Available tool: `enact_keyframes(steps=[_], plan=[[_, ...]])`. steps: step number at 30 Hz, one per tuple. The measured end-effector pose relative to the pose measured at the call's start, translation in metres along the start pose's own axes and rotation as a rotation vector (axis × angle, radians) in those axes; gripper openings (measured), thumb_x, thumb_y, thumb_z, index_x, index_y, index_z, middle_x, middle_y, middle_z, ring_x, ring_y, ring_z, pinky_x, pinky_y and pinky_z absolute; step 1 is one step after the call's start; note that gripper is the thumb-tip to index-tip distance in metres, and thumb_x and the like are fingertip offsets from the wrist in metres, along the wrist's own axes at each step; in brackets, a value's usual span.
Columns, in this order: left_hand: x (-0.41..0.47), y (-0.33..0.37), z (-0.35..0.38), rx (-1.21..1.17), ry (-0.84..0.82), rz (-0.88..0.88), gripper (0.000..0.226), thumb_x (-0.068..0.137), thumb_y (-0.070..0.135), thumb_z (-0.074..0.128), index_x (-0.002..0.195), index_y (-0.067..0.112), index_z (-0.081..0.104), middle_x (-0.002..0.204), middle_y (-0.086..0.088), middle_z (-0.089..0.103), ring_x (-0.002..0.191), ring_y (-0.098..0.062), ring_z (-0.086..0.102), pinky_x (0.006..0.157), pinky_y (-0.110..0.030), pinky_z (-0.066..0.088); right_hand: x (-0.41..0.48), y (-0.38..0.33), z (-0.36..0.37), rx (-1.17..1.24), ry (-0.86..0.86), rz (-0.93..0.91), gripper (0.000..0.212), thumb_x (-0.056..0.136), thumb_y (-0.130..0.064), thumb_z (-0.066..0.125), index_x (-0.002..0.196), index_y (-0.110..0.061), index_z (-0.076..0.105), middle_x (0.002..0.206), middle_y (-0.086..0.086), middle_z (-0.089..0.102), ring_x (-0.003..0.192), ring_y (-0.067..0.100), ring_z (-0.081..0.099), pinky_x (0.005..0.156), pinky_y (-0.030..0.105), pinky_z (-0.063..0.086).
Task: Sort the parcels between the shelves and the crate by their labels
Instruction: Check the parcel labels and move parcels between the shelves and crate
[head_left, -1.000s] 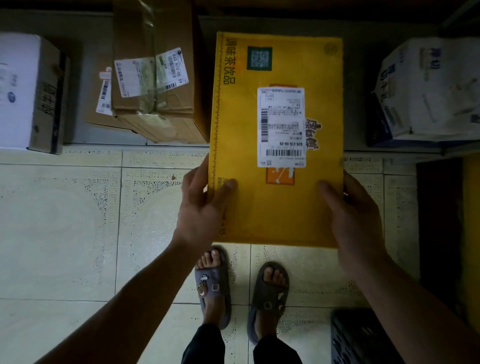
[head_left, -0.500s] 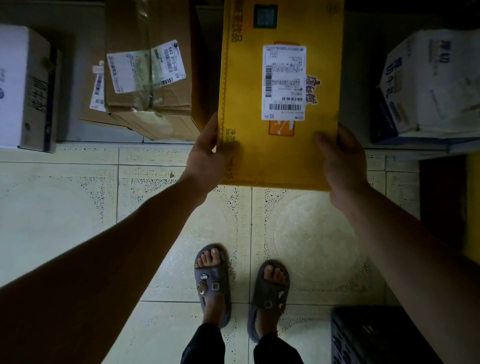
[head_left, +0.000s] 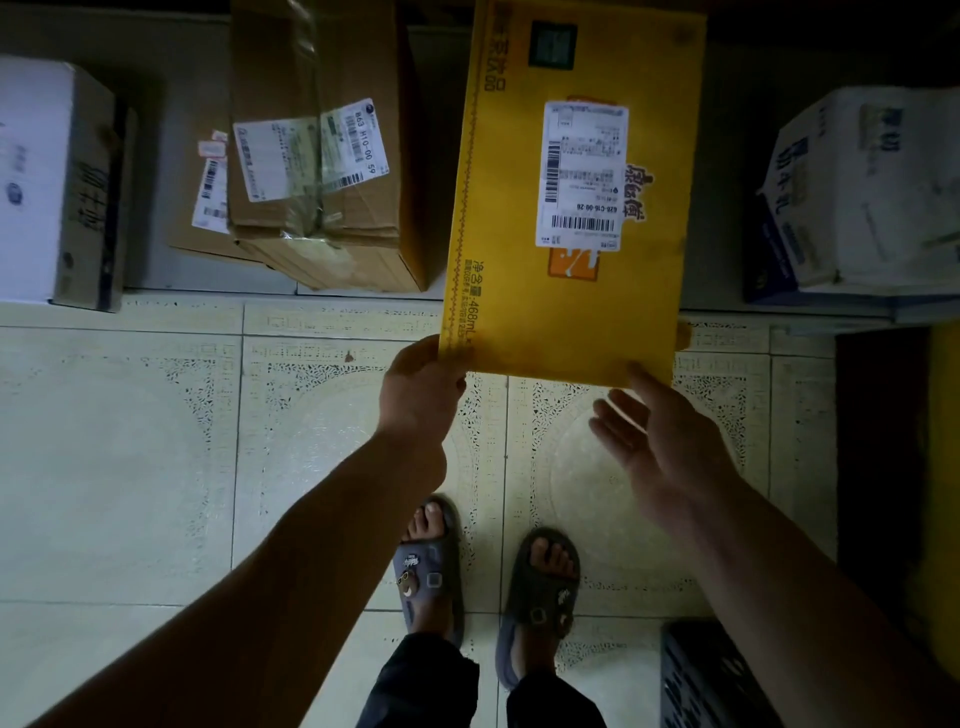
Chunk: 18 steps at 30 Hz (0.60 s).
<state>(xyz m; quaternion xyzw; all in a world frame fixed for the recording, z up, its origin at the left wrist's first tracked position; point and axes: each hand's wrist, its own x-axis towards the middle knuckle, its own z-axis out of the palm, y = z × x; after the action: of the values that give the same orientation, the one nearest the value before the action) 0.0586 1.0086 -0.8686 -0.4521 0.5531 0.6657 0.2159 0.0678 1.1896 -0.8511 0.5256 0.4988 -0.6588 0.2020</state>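
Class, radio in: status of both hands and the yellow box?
Left hand gripping yellow box corner. Right hand open, off it. Brown carton close beside.

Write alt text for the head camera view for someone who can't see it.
Seen from above, a person pushes a yellow drink carton with a white shipping label onto a low shelf: the left hand grips its near left corner, while the right hand is open, just off its near edge. A taped brown cardboard box sits left of it; sandalled feet stand on pale tiled floor.

i see the left hand (head_left: 421, 387) gripping the yellow box (head_left: 571, 291) at its near left corner, the right hand (head_left: 660, 441) spread loose just under its near edge, box overhanging the shelf edge (head_left: 208, 291).
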Motion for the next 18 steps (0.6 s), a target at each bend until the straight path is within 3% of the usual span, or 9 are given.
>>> enact_keyframes(steps=[1, 5, 8, 12, 14, 16, 18], plan=[[0.001, 0.002, 0.002, -0.007, -0.008, 0.013, 0.019, 0.088, 0.01, 0.063, 0.083, 0.024, 0.076, 0.095, -0.005, 0.066, 0.093, -0.017, 0.054, 0.095, -0.032, 0.045, 0.001, -0.005, 0.004, 0.079, -0.002, 0.004, 0.009, 0.095, -0.018, 0.059, 0.1, -0.013, 0.054, 0.116, 0.015, 0.061, 0.106, 0.026, 0.062, 0.093, 0.041, 0.053], [0.01, 0.02, 0.013, -0.085, -0.077, 0.053, 0.022, 0.09, 0.004, 0.059, 0.108, 0.012, 0.068, 0.089, -0.001, 0.066, 0.083, -0.01, 0.057, 0.096, -0.027, 0.047, 0.01, -0.027, 0.02, 0.198, -0.024, -0.041, 0.016, 0.093, -0.012, 0.062, 0.108, -0.009, 0.058, 0.114, 0.014, 0.063, 0.105, 0.024, 0.064, 0.086, 0.035, 0.056], [0.012, 0.037, 0.02, -0.079, -0.124, 0.056, 0.024, 0.091, 0.0, 0.056, 0.097, 0.022, 0.065, 0.105, -0.001, 0.067, 0.101, -0.014, 0.061, 0.096, -0.027, 0.048, 0.016, -0.039, 0.032, 0.197, -0.017, -0.092, 0.015, 0.093, -0.012, 0.061, 0.108, -0.01, 0.059, 0.115, 0.012, 0.062, 0.107, 0.023, 0.063, 0.089, 0.036, 0.055], [0.014, 0.052, 0.019, -0.054, -0.183, 0.057, 0.026, 0.091, 0.002, 0.057, 0.09, 0.027, 0.065, 0.097, 0.004, 0.066, 0.094, -0.012, 0.059, 0.102, -0.035, 0.045, 0.015, -0.041, 0.045, 0.19, 0.001, -0.151, 0.01, 0.094, -0.012, 0.059, 0.104, -0.014, 0.06, 0.118, 0.01, 0.06, 0.108, 0.021, 0.062, 0.089, 0.034, 0.055], [0.016, 0.053, 0.013, -0.048, -0.186, 0.047, 0.028, 0.092, 0.005, 0.058, 0.112, 0.023, 0.064, 0.104, 0.002, 0.067, 0.091, -0.01, 0.06, 0.102, -0.037, 0.044, 0.012, -0.034, 0.05, 0.206, 0.009, -0.153, 0.009, 0.095, -0.013, 0.058, 0.103, -0.014, 0.059, 0.117, 0.01, 0.06, 0.107, 0.021, 0.062, 0.087, 0.034, 0.055], [0.015, 0.052, -0.001, -0.032, -0.167, 0.046, 0.042, 0.094, 0.007, 0.055, 0.135, 0.014, 0.05, 0.121, -0.004, 0.062, 0.107, -0.016, 0.059, 0.101, -0.036, 0.044, 0.006, -0.018, 0.058, 0.183, -0.004, -0.128, 0.012, 0.098, -0.015, 0.054, 0.109, -0.013, 0.058, 0.119, 0.01, 0.06, 0.105, 0.02, 0.063, 0.082, 0.032, 0.055], [0.016, 0.054, -0.017, -0.049, -0.106, 0.038, 0.041, 0.094, 0.006, 0.054, 0.135, 0.013, 0.051, 0.113, -0.001, 0.064, 0.113, -0.018, 0.058, 0.102, -0.035, 0.045, 0.001, -0.001, 0.069, 0.1, -0.064, -0.11, 0.026, 0.1, -0.015, 0.05, 0.125, -0.01, 0.053, 0.122, 0.009, 0.061, 0.108, 0.022, 0.063, 0.083, 0.033, 0.053]])
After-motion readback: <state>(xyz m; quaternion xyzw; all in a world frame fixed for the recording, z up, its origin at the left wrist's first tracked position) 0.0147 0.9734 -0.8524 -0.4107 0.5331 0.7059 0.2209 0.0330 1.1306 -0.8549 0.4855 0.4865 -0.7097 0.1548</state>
